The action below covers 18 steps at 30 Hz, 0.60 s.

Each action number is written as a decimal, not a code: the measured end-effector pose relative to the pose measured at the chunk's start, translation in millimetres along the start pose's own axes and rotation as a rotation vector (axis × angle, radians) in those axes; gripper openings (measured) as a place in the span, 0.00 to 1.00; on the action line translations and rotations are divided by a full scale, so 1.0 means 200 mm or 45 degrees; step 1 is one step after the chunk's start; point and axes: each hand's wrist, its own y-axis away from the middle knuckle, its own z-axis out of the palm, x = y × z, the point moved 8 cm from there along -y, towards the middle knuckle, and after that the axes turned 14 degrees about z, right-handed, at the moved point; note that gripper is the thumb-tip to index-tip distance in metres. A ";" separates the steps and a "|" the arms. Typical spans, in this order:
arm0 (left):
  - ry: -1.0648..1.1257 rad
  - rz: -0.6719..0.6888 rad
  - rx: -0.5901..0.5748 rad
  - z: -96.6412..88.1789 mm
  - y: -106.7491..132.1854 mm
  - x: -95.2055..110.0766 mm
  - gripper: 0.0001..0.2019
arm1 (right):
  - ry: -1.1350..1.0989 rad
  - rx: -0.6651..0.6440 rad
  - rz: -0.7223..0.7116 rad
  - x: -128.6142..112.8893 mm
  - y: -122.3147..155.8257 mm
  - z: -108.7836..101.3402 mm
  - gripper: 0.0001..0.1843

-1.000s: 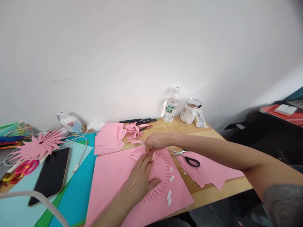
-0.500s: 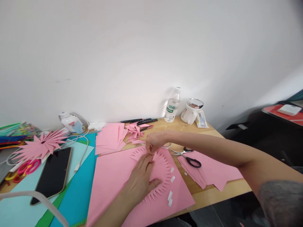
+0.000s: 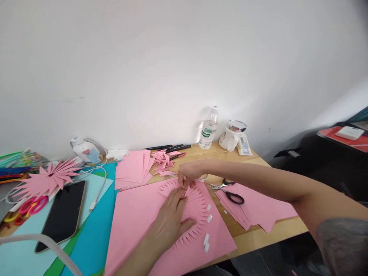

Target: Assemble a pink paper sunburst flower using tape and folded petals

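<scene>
A pink folded-paper ring with a pointed, zigzag rim lies on a large pink sheet. My left hand rests flat across the ring, its fingers stretched toward the centre and its thumb spread to the right. From above, my right hand reaches in with bent fingers and pinches the folds near the ring's centre; its fingertips are partly hidden. Small white tape pieces lie along the ring's right side. A tape roll sits partly behind my right wrist.
Black-handled scissors and cut pink sheets lie to the right. At the back stand a water bottle and a white mug. Leftward are a phone, a pink paper fan, colourful scissors and a cable.
Both hands stay nearly in place on the paper ring. The view shifts very slightly; nothing else visibly moves.
</scene>
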 end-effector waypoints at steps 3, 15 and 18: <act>-0.014 0.007 0.011 0.01 0.01 -0.01 0.23 | -0.100 -0.058 0.011 0.03 -0.02 0.00 0.09; 0.022 -0.025 0.032 -0.01 0.00 0.00 0.22 | -0.271 -0.238 0.038 0.05 -0.08 0.02 0.23; 0.028 -0.028 0.035 -0.01 -0.01 0.00 0.22 | -0.284 -0.282 0.065 0.04 -0.08 0.02 0.24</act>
